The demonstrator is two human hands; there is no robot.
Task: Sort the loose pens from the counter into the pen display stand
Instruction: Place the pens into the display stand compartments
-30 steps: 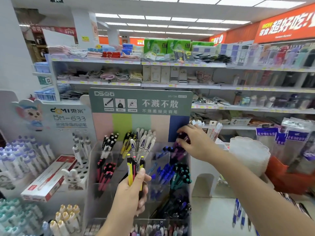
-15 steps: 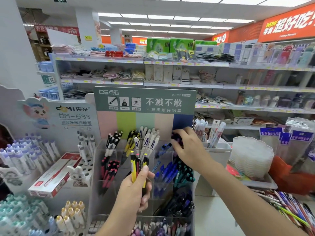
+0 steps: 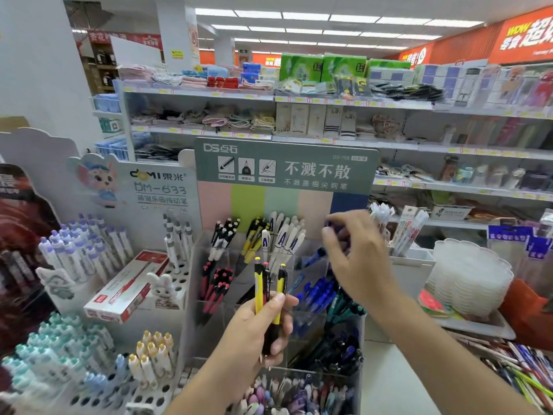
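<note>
The clear tiered pen display stand [image 3: 209, 295] with a grey-green header card stands in front of me, its compartments holding black, yellow, white, red, blue and dark pens. My left hand [image 3: 254, 333] grips a small bunch of yellow-and-black pens [image 3: 259, 283] upright in front of the stand's middle. Hovering over the top right compartment, my right hand [image 3: 359, 259] has loosely spread fingers and looks empty, though it is blurred. Loose pens [image 3: 520, 369] lie on the counter at the lower right.
A second pen display [image 3: 98, 205] with a cartoon mouse card stands on the left, with a red-and-white box [image 3: 125, 289] leaning on it. A white bin [image 3: 413, 265], stacked white trays [image 3: 469, 277] and an orange object [image 3: 520, 313] sit to the right. Store shelves run behind.
My right hand has lifted off the dark pens in the top right compartment and opened its fingers. The left hand keeps holding its bunch of pens in about the same place.
</note>
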